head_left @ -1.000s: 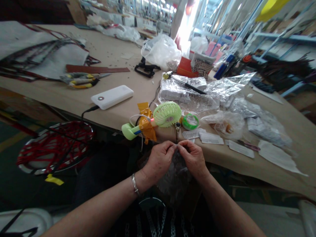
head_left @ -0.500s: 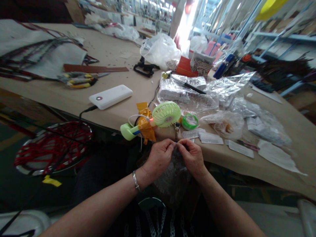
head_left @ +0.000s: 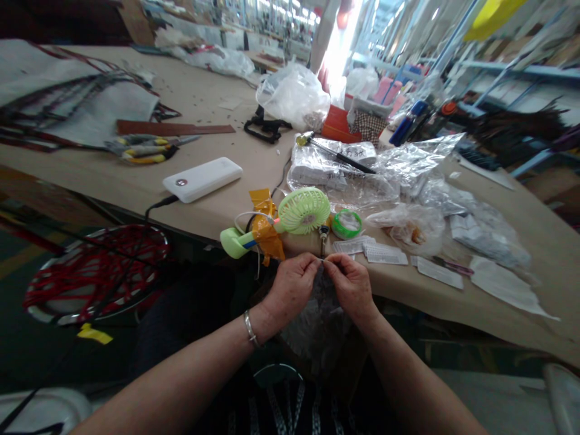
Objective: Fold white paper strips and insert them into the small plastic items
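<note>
My left hand (head_left: pixel 294 284) and my right hand (head_left: pixel 351 284) meet at the table's front edge, each closed in a pinch of thumb and forefinger. A thin whitish piece (head_left: pixel 321 260) shows between the fingertips, too small to name. Just beyond it, a thin metal rod with a dark collar (head_left: pixel 323 235) points down toward my fingers; I cannot tell whether they touch. A light green handheld fan (head_left: pixel 304 210), bound with orange tape (head_left: pixel 268 235), sits left of the rod. To its right is a round green container (head_left: pixel 347 224). Clear plastic (head_left: pixel 312 323) lies below my hands.
A white power bank (head_left: pixel 203 179) with a black cable lies left on the table (head_left: pixel 212 142). Behind it are yellow-handled pliers (head_left: pixel 147 150). A hammer (head_left: pixel 335 154) rests on plastic-wrapped packs. Printed cards (head_left: pixel 385 254) and plastic bags (head_left: pixel 414 229) lie right. A red-corded round stool (head_left: pixel 97 272) stands lower left.
Both hands stay pinched together in nearly the same place. The whitish piece shows a little more plainly between the fingertips. The view has shifted very slightly.
</note>
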The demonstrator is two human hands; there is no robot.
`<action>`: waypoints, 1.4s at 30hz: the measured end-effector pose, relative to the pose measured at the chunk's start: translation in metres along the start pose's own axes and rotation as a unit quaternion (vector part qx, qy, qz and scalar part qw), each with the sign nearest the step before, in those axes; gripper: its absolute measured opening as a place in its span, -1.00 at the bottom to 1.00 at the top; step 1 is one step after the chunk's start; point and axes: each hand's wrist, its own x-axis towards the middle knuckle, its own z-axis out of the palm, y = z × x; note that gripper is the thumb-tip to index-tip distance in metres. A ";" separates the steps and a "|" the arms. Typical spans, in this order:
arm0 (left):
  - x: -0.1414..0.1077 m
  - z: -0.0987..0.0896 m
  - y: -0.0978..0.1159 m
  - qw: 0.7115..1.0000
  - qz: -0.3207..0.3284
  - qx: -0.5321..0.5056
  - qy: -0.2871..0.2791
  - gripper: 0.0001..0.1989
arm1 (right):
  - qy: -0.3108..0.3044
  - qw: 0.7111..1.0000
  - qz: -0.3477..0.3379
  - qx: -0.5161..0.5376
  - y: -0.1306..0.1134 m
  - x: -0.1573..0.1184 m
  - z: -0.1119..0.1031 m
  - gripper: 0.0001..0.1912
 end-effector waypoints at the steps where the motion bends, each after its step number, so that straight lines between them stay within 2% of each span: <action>1: -0.002 0.000 0.001 1.000 -0.001 -0.007 -0.002 -0.76 | -0.003 1.000 0.004 0.006 0.000 -0.002 0.000 -0.85; 6: -0.015 -0.005 0.002 0.999 -0.018 -0.025 -0.029 -0.78 | -0.041 0.999 0.017 -0.013 -0.003 -0.018 -0.010 -0.84; 8: -0.019 -0.007 -0.003 0.999 -0.037 -0.015 -0.037 -0.76 | -0.036 0.997 -0.014 -0.071 -0.005 -0.022 -0.021 -0.85; 10: -0.021 -0.008 -0.010 0.997 -0.056 0.004 -0.048 -0.75 | -0.014 0.984 -0.086 -0.158 -0.007 -0.020 -0.033 -0.86; 12: -0.022 -0.008 -0.019 0.996 -0.062 0.026 -0.063 -0.75 | 0.012 0.951 -0.169 -0.260 -0.008 -0.014 -0.043 -0.88; 14: -0.022 -0.008 -0.028 0.994 -0.058 0.048 -0.077 -0.74 | 0.025 0.907 -0.216 -0.361 -0.005 -0.007 -0.047 -0.81; 16: -0.023 -0.006 -0.035 0.993 -0.055 0.066 -0.083 -0.73 | 0.028 0.870 -0.221 -0.441 0.001 -0.002 -0.047 -0.66; 18: -0.025 -0.004 -0.039 0.991 -0.063 0.084 -0.087 -0.73 | 0.026 0.850 -0.219 -0.478 0.008 -0.001 -0.044 -0.62; 22: -0.027 0.003 -0.037 0.988 -0.088 0.071 -0.101 -0.74 | 0.049 0.854 -0.251 -0.453 0.018 -0.005 -0.043 -0.78; 27: -0.024 0.017 -0.024 0.982 -0.135 -0.056 -0.118 -0.80 | 0.068 0.888 -0.271 -0.365 0.022 -0.004 -0.052 -0.87; 29: -0.022 0.023 -0.016 0.964 -0.180 -0.146 -0.134 -0.82 | 0.075 0.900 -0.283 -0.323 0.022 -0.005 -0.055 -0.87; 30: -0.022 0.026 -0.012 0.945 -0.213 -0.203 -0.144 -0.83 | 0.074 0.904 -0.293 -0.302 0.021 -0.006 -0.056 -0.87; 31: -0.021 0.028 -0.008 0.918 -0.247 -0.269 -0.156 -0.82 | 0.069 0.908 -0.304 -0.280 0.020 -0.009 -0.057 -0.87; 33: -0.019 0.033 0.000 0.843 -0.301 -0.409 -0.177 -0.77 | 0.052 0.913 -0.323 -0.243 0.018 -0.016 -0.056 -0.87; 35: -0.016 0.037 0.007 0.770 -0.326 -0.517 -0.184 -0.74 | 0.033 0.916 -0.335 -0.220 0.016 -0.026 -0.054 -0.86; 36: -0.014 0.039 0.010 0.745 -0.330 -0.551 -0.179 -0.75 | 0.023 0.915 -0.339 -0.216 0.015 -0.031 -0.052 -0.86; 38: -0.010 0.044 0.014 0.728 -0.330 -0.578 -0.163 -0.82 | 0.004 0.913 -0.345 -0.219 0.015 -0.041 -0.050 -0.85; 42: -0.004 0.052 0.020 0.759 -0.321 -0.548 -0.142 -0.92 | -0.013 0.906 -0.342 -0.249 0.020 -0.046 -0.060 -0.77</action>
